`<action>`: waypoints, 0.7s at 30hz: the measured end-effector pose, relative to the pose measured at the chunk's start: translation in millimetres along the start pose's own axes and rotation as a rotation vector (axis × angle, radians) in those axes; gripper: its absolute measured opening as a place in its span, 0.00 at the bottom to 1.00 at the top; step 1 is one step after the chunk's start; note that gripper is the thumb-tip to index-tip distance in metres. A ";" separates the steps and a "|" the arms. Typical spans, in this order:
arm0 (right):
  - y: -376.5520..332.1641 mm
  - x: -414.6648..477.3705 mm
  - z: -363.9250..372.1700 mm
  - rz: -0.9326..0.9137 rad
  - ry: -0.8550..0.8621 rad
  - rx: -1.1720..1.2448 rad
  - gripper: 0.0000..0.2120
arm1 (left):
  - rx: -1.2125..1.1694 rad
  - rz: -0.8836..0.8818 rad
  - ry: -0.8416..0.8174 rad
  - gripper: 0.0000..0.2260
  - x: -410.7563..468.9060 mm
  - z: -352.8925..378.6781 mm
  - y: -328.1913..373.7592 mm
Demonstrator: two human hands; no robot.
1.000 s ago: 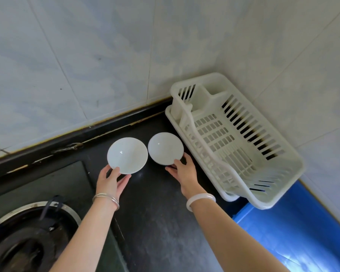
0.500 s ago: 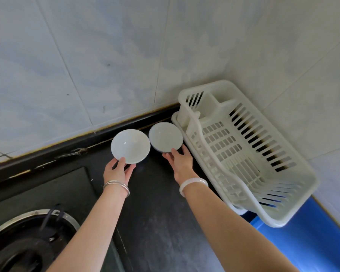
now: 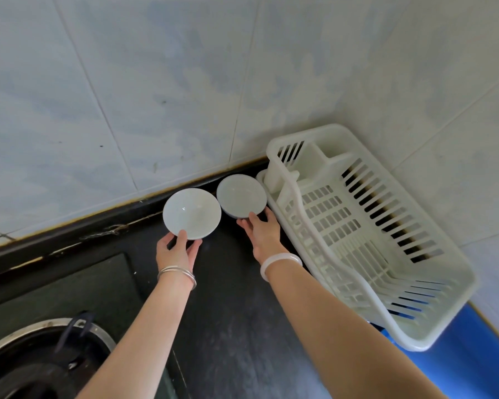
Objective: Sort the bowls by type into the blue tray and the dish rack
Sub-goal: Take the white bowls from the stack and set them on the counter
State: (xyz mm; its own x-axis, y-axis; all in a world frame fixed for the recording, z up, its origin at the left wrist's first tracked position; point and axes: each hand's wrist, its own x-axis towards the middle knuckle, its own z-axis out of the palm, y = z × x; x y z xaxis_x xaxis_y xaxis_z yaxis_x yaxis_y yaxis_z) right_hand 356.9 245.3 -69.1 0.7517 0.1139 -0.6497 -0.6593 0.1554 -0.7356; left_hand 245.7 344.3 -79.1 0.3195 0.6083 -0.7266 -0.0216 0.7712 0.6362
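Observation:
Two small bowls sit near the back of the dark counter. My left hand (image 3: 178, 249) grips the near rim of the white bowl (image 3: 191, 212), thumb on the inside. My right hand (image 3: 262, 229) holds the near edge of the second bowl (image 3: 240, 194), which is white inside with a bluish-grey outside. That bowl lies right beside the white plastic dish rack (image 3: 357, 231), which holds nothing. A corner of the blue tray (image 3: 470, 364) shows at the lower right, partly under the rack.
A tiled wall rises just behind the bowls and along the right of the rack. A gas burner (image 3: 38, 361) with a metal ring sits at the lower left. Dark countertop (image 3: 231, 326) lies between my arms.
Both hands have carried the bowls farther back toward the wall, and the right-hand bowl now lies close against the rack's end. The view has tilted up.

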 end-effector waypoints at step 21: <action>-21.1 -50.8 -36.9 -0.027 -0.202 -0.448 0.23 | 0.467 0.303 -0.039 0.20 -21.8 -19.5 -16.3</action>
State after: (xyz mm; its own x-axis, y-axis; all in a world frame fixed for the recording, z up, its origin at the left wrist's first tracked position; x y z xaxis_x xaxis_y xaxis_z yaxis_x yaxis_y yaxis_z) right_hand 332.0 200.1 -27.6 0.7277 0.3109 -0.6114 -0.5486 -0.2712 -0.7909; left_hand 220.6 322.2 -78.7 0.3991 0.7760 -0.4884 0.3016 0.3919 0.8692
